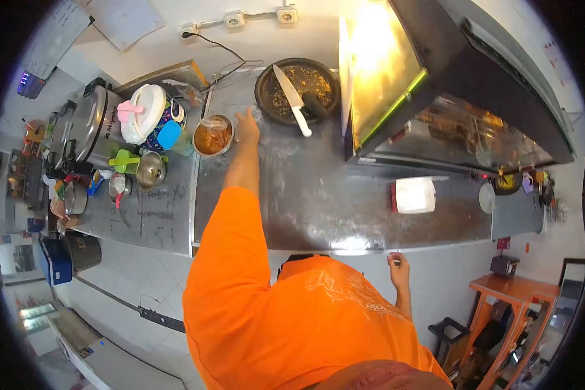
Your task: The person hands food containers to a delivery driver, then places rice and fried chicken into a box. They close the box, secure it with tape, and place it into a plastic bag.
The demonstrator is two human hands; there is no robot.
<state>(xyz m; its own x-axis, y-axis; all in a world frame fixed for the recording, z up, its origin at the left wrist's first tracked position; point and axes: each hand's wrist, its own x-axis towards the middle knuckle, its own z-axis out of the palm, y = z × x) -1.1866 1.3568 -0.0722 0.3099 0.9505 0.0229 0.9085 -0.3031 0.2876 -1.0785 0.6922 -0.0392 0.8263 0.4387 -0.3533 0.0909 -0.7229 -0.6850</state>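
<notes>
My left hand [247,126] is stretched over the counter with its fingers apart, just right of a metal bowl [205,151] of reddish-orange sauce. Inside the bowl lies a piece of clear plastic [214,122]. Beyond the hand sits a dark round stone mortar [264,97] smeared with orange paste. A knife [288,86] with a white handle rests across it, beside a dark pestle [314,104]. Down by the counter's front edge, my right hand [400,268] has its fingers curled together; what they hold, if anything, is too small to make out.
A white paper box [415,195] stands on the counter [305,201], below a lit glass display case [461,123]. To the left are a rice cooker [94,123], a white-lidded container [148,112] and a small metal pot [151,170]. A cord [221,47] runs down the wall.
</notes>
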